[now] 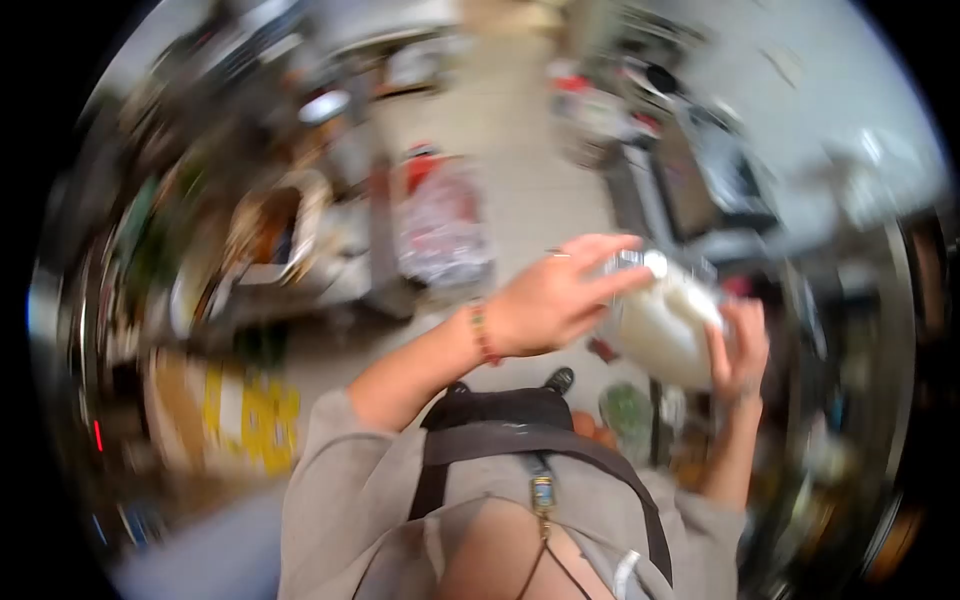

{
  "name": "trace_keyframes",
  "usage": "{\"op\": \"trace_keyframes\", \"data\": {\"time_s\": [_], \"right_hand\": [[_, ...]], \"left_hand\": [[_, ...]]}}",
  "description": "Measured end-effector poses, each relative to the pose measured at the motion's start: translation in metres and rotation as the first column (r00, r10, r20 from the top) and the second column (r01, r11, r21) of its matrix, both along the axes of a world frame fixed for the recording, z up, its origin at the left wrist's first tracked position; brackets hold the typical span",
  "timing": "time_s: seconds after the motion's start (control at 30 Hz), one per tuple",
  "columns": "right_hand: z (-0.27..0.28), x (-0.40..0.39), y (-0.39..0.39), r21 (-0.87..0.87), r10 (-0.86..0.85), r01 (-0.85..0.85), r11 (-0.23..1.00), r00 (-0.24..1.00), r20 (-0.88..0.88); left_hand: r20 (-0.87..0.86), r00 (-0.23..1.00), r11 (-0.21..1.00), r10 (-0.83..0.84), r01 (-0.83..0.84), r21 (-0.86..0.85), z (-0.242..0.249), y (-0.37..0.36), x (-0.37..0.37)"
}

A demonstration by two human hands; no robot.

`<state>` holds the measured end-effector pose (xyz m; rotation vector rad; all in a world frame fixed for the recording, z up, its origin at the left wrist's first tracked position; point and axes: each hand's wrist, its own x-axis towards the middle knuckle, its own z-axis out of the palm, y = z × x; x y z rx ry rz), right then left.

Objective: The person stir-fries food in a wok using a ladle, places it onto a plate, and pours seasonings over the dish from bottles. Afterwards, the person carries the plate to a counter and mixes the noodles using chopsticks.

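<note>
I hold a white, milky plastic container in front of my chest, and it is tilted. My right hand grips its body from the right side. My left hand, with a beaded bracelet on the wrist, wraps over the top end, where a shiny cap shows between the fingers. The whole view is motion-blurred. Whether the cap is on tight or loose cannot be seen.
A pale floor aisle runs away ahead. A clear plastic bag with red contents stands on the left of it, beside cluttered shelves and a cardboard box with yellow lettering. On the right stands a dark counter.
</note>
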<state>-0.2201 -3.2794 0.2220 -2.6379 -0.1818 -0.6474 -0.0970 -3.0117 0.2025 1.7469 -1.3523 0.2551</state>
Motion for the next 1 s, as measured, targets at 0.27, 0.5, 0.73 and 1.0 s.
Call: {"op": "trace_keyframes", "data": {"time_s": [0.27, 0.5, 0.73, 1.0], "right_hand": [[-0.06, 0.069, 0.3, 0.233, 0.782, -0.749, 0.62, 0.612, -0.117], [-0.074, 0.107, 0.522, 0.232, 0.99, -0.969, 0.089, 0.06, -0.129], [-0.106, 0.115, 0.71, 0.323, 0.981, -0.938, -0.123, -0.165, -0.106], [-0.117, 0.14, 0.845, 0.301, 0.991, -0.954, 0.014, -0.026, -0.13]], "left_hand": [[-0.156, 0.824, 0.803, 0.545, -0.46, 0.378, -0.064, 0.306, -0.094], [-0.354, 0.326, 0.45, 0.877, -0.817, 0.361, -0.066, 0.457, -0.196], [-0.509, 0.126, 0.355, 0.851, -0.853, 0.382, -0.094, 0.605, -0.226], [-0.644, -0.081, 0.312, 0.761, -0.825, 0.472, -0.114, 0.766, -0.186]]}}
